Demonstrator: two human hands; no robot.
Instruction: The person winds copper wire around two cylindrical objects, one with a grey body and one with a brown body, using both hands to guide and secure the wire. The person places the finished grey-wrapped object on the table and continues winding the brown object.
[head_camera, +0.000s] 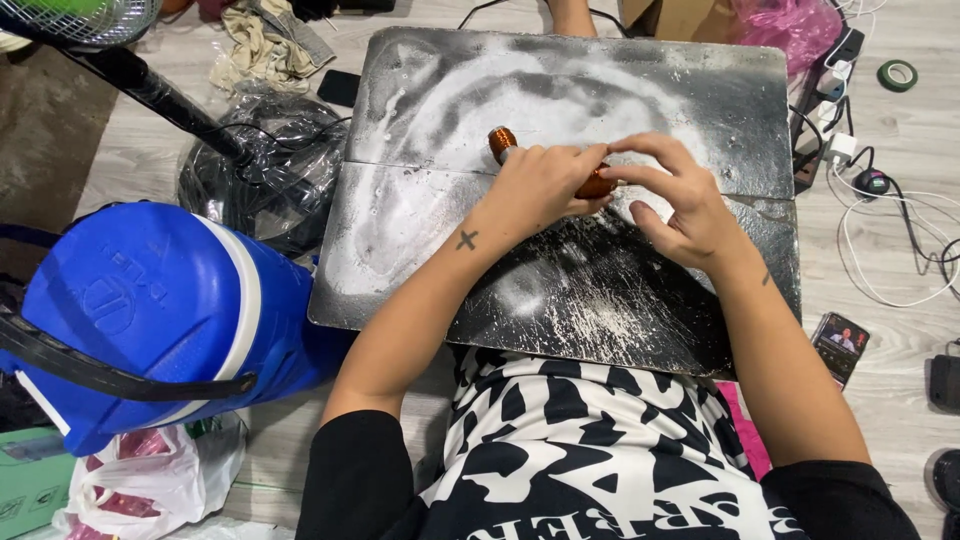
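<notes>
Copper-coloured wire, wound into a long coil (590, 183), is held over the middle of a dark, scratched metal board (560, 290) that is dusted with white powder. The coil is gripped in the left hand (540, 185), whose fingers are curled closed around it, so that only one rounded end is seen at the upper left of the knuckles and a short stretch is seen between the two hands. The right hand (680, 205) is set just beside the left; its thumb and forefinger are pinched together at the coil's right end, while the remaining fingers are bent loosely above the board. Whether the coil rests on the board or is held slightly above it cannot be told. A small cross mark is seen on the left wrist. The board is laid across the lap of the person, who is dressed in a black and white patterned shirt (600, 450). A large blue cooler jug (150, 310) with a black strap is placed on the floor to the left of the board, and a clear plastic bag of dark material (265, 170) lies behind it. A phone (838, 345) with a lit screen is laid on the pale wooden floor to the right, near white cables (890, 250), and a roll of green tape (897, 75) is seen farther back.
</notes>
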